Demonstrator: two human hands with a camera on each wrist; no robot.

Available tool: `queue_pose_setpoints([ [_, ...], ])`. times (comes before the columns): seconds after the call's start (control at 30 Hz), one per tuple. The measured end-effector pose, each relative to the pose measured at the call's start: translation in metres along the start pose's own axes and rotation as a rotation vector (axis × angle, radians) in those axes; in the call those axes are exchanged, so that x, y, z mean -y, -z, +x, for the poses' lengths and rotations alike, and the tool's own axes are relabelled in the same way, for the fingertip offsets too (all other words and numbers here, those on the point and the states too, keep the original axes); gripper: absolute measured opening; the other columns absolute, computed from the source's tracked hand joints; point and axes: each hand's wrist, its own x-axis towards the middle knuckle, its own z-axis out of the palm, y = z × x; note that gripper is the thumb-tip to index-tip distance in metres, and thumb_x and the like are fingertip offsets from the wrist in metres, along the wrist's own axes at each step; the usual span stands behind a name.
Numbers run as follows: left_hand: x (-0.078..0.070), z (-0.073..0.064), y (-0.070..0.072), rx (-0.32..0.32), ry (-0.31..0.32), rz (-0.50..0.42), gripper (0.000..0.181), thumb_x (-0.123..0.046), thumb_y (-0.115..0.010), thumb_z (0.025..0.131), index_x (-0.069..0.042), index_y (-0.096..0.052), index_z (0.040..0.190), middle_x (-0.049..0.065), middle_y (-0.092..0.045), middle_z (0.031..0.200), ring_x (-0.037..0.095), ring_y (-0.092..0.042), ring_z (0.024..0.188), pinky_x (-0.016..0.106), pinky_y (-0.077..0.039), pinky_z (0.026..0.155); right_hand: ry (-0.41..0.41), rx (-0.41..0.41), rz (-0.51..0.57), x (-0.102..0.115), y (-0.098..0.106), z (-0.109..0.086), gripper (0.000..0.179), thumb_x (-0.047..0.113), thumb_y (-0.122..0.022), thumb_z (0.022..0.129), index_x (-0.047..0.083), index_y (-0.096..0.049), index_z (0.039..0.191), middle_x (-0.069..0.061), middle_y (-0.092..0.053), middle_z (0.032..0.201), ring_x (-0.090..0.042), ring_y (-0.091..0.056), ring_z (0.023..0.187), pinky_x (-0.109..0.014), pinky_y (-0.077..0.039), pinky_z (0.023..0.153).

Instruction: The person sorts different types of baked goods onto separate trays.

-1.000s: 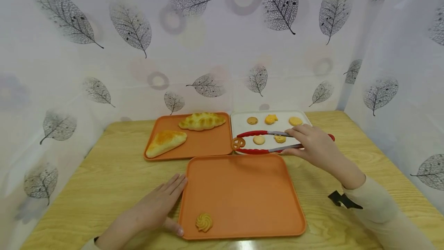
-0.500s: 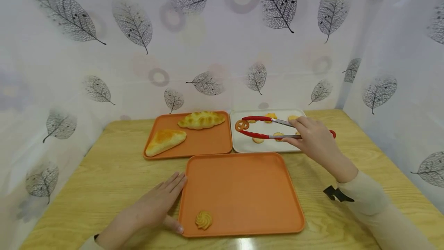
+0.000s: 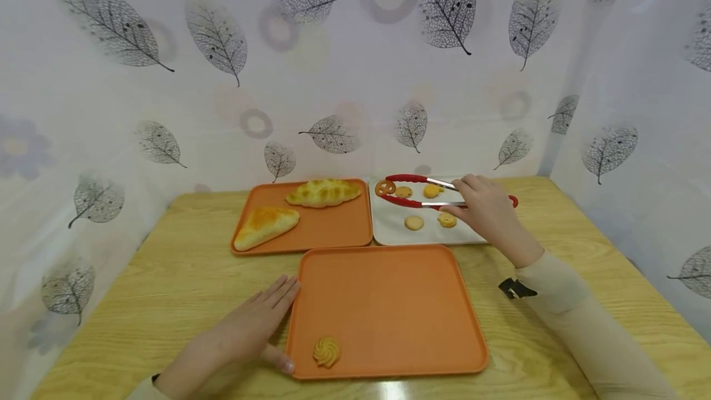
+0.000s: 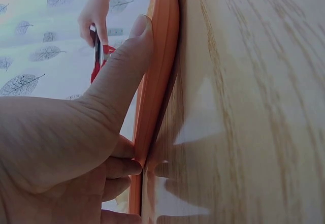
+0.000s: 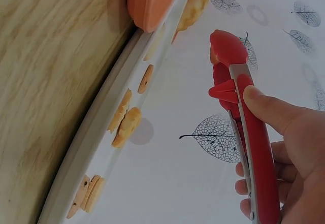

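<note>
My right hand (image 3: 491,218) grips red-and-steel tongs (image 3: 407,178) over the white tray (image 3: 383,232). Between the tong tips sits a brown pretzel cookie (image 3: 378,190), apparently raised above the tray's back left corner. In the right wrist view, thumb and fingers wrap the tongs (image 5: 259,155), and the pretzel is mostly hidden behind the red tip. My left hand (image 3: 250,329) lies with fingers extended against the left edge of the near orange tray (image 3: 389,307). Thumb and fingertips touch its rim (image 4: 160,56) in the left wrist view. A swirl cookie (image 3: 326,352) lies at that tray's front left.
On the white tray lie a round cookie (image 3: 413,222), a ruffled cookie (image 3: 447,220), a yellow shaped cookie (image 3: 432,191) and a brown round cookie (image 3: 403,192). The back left orange tray (image 3: 311,236) carries a triangular bread (image 3: 265,229) and a long ridged bread (image 3: 323,193).
My right hand has carried the tongs and pretzel cookie from the white tray's front left edge back toward its far left corner. My left hand stays put.
</note>
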Motion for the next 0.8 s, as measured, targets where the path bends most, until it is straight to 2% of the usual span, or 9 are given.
queue_pose_setpoints([
  [0.07, -0.001, 0.001, 0.000, 0.002, 0.007, -0.003, 0.129, -0.078, -0.063, 0.064, 0.002, -0.017, 0.154, 0.023, -0.014, 0.162, 0.042, -0.012, 0.150, 0.064, -0.025, 0.113, -0.028, 0.060, -0.008, -0.002, -0.006, 0.003, 0.047, 0.037, -0.080, 0.076, -0.002, -0.066, 0.098, -0.014, -0.064, 0.089, -0.032, -0.061, 0.079, -0.042, -0.050, 0.061],
  [0.23, -0.003, 0.003, -0.001, 0.006, 0.020, -0.014, 0.128, -0.077, -0.064, 0.065, 0.001, -0.016, 0.154, 0.022, -0.013, 0.162, 0.041, -0.011, 0.150, 0.065, -0.025, 0.113, -0.072, 0.188, -0.050, -0.008, -0.021, 0.009, 0.049, 0.039, -0.078, 0.079, -0.001, -0.067, 0.104, -0.015, -0.065, 0.097, -0.033, -0.062, 0.088, -0.046, -0.050, 0.067],
  [0.63, -0.006, 0.005, 0.000, 0.006, 0.029, -0.006, 0.128, -0.077, -0.063, 0.065, 0.001, -0.016, 0.155, 0.022, -0.013, 0.162, 0.041, -0.011, 0.150, 0.065, -0.026, 0.113, -0.108, 0.310, -0.114, -0.010, -0.039, 0.024, 0.050, 0.044, -0.076, 0.081, -0.001, -0.067, 0.103, -0.014, -0.064, 0.097, -0.030, -0.061, 0.086, -0.046, -0.051, 0.070],
  [0.8, -0.006, 0.005, -0.001, 0.005, 0.028, -0.011, 0.128, -0.077, -0.063, 0.065, 0.002, -0.017, 0.154, 0.022, -0.013, 0.162, 0.041, -0.011, 0.150, 0.065, -0.026, 0.113, -0.115, 0.345, -0.131, -0.012, -0.044, 0.027, 0.050, 0.044, -0.075, 0.082, 0.000, -0.067, 0.104, -0.013, -0.063, 0.096, -0.029, -0.059, 0.085, -0.044, -0.050, 0.067],
])
